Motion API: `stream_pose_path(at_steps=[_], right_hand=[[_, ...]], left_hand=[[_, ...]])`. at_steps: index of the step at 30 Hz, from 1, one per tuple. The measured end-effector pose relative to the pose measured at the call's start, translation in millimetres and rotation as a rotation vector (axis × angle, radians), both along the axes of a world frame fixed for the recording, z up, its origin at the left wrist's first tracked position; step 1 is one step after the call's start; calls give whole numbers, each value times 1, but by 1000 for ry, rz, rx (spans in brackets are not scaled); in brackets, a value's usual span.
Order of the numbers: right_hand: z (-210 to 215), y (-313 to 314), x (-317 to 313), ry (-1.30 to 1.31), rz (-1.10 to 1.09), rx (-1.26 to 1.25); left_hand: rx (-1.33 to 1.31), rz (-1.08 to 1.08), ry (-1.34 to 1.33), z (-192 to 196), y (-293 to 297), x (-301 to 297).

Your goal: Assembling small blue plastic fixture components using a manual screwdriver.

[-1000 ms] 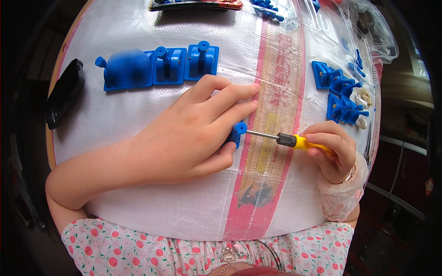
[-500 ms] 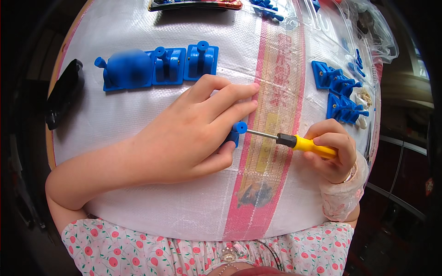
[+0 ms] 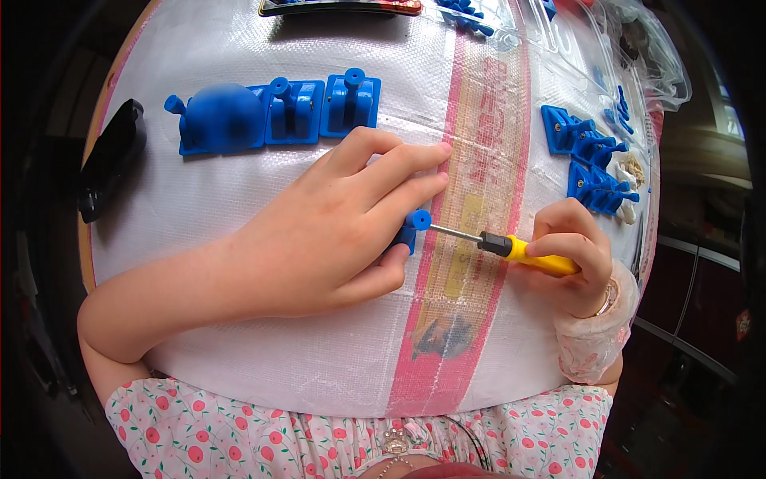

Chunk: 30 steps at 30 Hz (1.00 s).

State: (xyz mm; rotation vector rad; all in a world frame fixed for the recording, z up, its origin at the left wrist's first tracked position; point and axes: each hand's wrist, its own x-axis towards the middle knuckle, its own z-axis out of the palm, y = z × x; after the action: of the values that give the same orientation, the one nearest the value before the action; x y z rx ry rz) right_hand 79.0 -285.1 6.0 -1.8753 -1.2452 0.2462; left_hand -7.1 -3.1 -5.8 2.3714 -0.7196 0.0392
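Dark surroundings ringed the bench (image 3: 279, 359), its top white and woven, crossed by one pink-edged band (image 3: 431, 383) that ran away from the person. At far left lay one black case (image 3: 112, 164), its long axis slanting. Next came a row of three blue pieces (image 3: 294, 116), side by side, each with a single knob (image 3: 353, 77); the leftmost looked blurred. One black-rimmed tray (image 3: 339, 8) was cut off by the upper edge.

Nearer the person than that row, the left hand (image 3: 327, 223) lay palm down, thumb and fingers clamped on one more blue unit, the held piece (image 3: 408, 238). It sat at the band's left edge, mostly hidden by the hand, the round end of its knob facing up. Well beyond it lay small blue parts (image 3: 467, 17), too overlapped to count.

One screwdriver (image 3: 504, 245) spanned the band, its long axis nearly crosswise: the shaft pointed left and slightly away from the person, toward the held piece's knob, while the yellow handle (image 3: 550, 262) ran right and slightly nearer. Whether the tip touched could not be told. The right hand (image 3: 590, 275) had its fingers wrapped around the handle. Beyond it stood about four blue pieces, overlapping, near clear plastic (image 3: 666, 80).
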Motion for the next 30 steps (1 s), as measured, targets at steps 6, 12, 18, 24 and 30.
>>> stream_pose_path(at_steps=[6,12,18,24,30], right_hand=[[-3,-5,7,86,-49,14],[-1,-6,10,105,-27,-8],[-3,0,0,53,-100,22],[3,-7,10,86,-9,-30],[3,-1,8,104,5,-44]], left_hand=[[2,2,-5,0,0,0],[0,0,-4,0,0,0],[-13,3,-4,-1,-1,0],[-14,6,-14,-1,0,-1],[-16,5,-12,-1,-1,0]])
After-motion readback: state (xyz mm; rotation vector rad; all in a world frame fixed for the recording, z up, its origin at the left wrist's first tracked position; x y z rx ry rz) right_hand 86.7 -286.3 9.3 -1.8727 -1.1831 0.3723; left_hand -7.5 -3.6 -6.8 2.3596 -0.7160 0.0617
